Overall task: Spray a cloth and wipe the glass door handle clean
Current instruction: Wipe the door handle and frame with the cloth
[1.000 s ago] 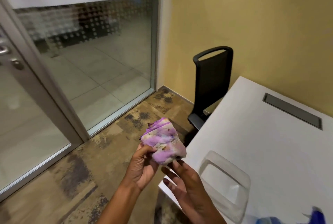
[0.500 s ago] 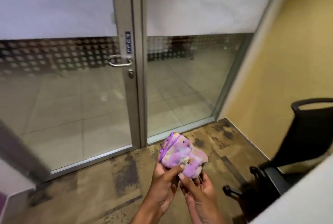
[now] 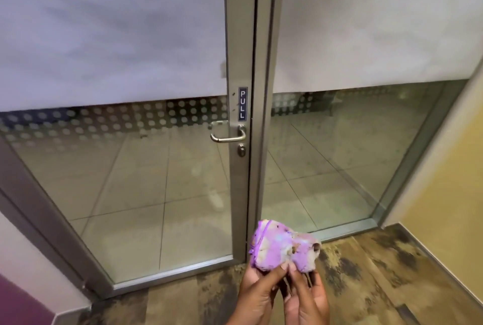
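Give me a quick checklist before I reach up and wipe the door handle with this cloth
1. Cloth in hand: ok, purple cloth bunched and held by left hand and right hand.
2. Cloth damp from spray: cannot tell.
3. Door handle in view: ok, below the PULL sign.
4. Path to handle free: ok, nothing between cloth and handle.
5. Cloth touching handle: not ok, it is well below it.
6. Clean cloth face: not ok, dark specks show on it.
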Motion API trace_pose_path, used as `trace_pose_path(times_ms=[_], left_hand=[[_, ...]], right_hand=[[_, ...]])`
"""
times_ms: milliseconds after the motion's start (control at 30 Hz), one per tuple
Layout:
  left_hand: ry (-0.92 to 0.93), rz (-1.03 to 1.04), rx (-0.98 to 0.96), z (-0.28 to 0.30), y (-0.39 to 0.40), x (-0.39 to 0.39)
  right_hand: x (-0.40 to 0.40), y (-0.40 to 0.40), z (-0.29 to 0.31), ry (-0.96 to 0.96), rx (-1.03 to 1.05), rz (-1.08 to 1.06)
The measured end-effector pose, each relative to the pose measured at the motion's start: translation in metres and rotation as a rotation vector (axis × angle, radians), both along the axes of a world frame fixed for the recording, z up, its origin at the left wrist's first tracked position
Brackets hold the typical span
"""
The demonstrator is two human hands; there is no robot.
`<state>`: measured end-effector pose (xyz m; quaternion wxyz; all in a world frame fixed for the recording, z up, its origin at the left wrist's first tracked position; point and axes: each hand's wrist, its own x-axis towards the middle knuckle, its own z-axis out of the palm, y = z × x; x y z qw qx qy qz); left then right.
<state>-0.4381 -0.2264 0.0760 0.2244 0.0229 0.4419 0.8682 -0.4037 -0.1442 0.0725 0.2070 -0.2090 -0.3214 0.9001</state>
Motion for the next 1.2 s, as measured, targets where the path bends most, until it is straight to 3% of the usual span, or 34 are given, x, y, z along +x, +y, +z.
trace_pose_path(times_ms=[100,300,567,733,900,1200], left_hand=[[0.009,0.002,-0.112,-0.002,0.008,-0.059],[0.262,-0.197,-0.525,0.036,-0.025,-0.173],[1.088,0.172,-1.317,0.129,-0.108,-0.334],[1.547,0.284,-1.645,0.197,-0.126,-0.414],[1.882,0.341,-1.676,0.233,-0.128,-0.47],[2.21,0.463,-1.554,0.236,-0.136,-0.522]], right_hand=[[-0.061,0.015,0.012,0.052,-0.014,0.01],[-0.163,0.049,0.047,0.093,0.107,-0.021],[-0.276,0.055,0.079,0.098,0.529,0.012],[-0.336,0.034,0.103,0.106,1.006,-0.036],[-0.396,0.013,0.132,0.101,1.429,-0.18],[-0.472,0.0,0.139,0.022,1.749,-0.326]])
